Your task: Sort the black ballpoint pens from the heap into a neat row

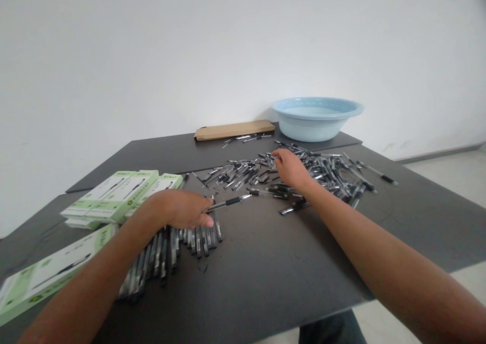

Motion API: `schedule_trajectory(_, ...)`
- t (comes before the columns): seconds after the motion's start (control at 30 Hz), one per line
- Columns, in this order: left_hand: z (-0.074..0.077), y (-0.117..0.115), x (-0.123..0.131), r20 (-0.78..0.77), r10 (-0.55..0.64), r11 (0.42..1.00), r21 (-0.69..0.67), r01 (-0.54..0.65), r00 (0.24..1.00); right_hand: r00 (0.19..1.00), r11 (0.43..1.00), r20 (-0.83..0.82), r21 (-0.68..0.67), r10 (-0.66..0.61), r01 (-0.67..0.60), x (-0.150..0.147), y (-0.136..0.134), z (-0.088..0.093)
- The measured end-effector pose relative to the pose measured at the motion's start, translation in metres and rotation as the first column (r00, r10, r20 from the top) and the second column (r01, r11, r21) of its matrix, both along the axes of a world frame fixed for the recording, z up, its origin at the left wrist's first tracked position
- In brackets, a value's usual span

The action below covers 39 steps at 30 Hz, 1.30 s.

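**Dark surface with pens, boxes and basin: stock as seen from the head camera**

1. Left hand (182,209): rests low over the near-left part of the surface (266,263). Its fingers (203,218) are closed around the back end of a single pen (228,202), which points right with its black grip and tip clear of the hand.
2. Laid-out row of pens (170,247): side by side under and just in front of the left hand, running towards the near edge.
3. Right hand (290,169): stretched out further back, palm down on the loose heap of pens (326,174). The fingertips reach in among the pens. Whether they have closed on one cannot be told from this angle.
4. Loose heap of pens: scattered across the middle and right of the surface, black and clear barrels lying at all angles, with a few strays towards the right edge.
5. Stacked boxes (114,192): green and white, flat, just left of the left hand.
6. Long box (45,278): same colours, at the near-left corner beside the left forearm.
7. Basin (317,118): pale blue, round, at the far edge by the wall.
8. Cardboard sheet (234,129): brown, flat, left of the basin, with a few pens just beside it.
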<state>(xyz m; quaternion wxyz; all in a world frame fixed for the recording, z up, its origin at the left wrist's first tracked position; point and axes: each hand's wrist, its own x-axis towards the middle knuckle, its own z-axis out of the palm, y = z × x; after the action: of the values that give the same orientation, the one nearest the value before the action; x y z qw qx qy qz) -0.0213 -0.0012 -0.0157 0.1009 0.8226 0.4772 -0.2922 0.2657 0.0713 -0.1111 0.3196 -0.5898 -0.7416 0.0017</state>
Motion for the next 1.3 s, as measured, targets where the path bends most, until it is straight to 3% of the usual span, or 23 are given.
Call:
schedule_trajectory(0.13,0.006,0.0,0.005,-0.092,0.048,0.997,-0.057,-0.054,0.995,0.98,0.985,-0.104,0.029,0.172,-0.17,-0.007,-0.016,0.008)
schedule_trajectory(0.3,0.004,0.006,0.0,-0.021,0.078,0.993,-0.089,-0.08,0.997,0.903,0.91,-0.118,0.015,0.413,-0.414,-0.02,-0.034,0.01)
schedule_trajectory(0.4,0.003,0.007,-0.001,0.003,0.1,0.991,-0.089,-0.099,0.995,0.861,0.867,-0.119,0.003,0.495,-0.499,-0.025,-0.039,0.01)
schedule_trajectory(0.77,0.001,0.009,-0.005,0.038,0.126,0.983,-0.141,-0.12,0.991,0.883,0.888,-0.159,-0.064,0.442,-0.456,-0.022,-0.035,0.002)
schedule_trajectory(1.07,0.004,0.009,-0.006,-0.009,0.091,0.988,-0.125,-0.091,0.996,0.838,0.845,-0.16,-0.032,0.522,-0.533,-0.025,-0.043,0.009)
schedule_trajectory(1.3,0.003,0.009,-0.009,0.054,0.096,0.986,-0.145,-0.087,0.994,0.799,0.806,-0.167,-0.038,0.578,-0.591,-0.03,-0.052,0.018)
